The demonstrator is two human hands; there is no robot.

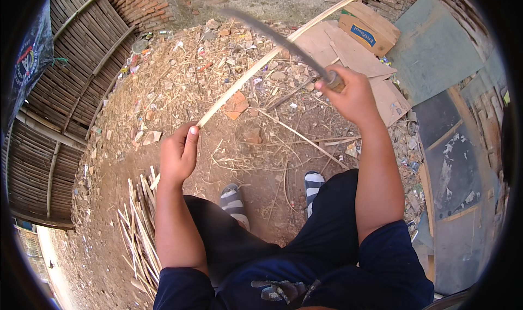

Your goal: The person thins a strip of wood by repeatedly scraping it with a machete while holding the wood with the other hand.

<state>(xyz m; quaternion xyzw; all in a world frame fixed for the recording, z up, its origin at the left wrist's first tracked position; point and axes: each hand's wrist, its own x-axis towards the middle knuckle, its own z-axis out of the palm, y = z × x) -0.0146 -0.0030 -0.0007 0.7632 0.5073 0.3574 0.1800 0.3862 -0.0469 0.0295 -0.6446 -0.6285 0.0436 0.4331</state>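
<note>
My left hand is closed on the near end of a long, pale bamboo strip, its thumb lying along the top. The strip slants away to the far right, toward the brick wall. In my right hand is the handle of a machete. Its long dark blade points to the far left and crosses over the strip in the picture. Whether blade and strip touch, I cannot tell. Beside my left forearm lies a loose pile of split bamboo strips on the ground.
Rubble and dry shavings cover the dirt ground. A cardboard box and flattened cardboard lie at the far right, near grey sheets. A bamboo-slat panel stands left. My sandalled feet are below.
</note>
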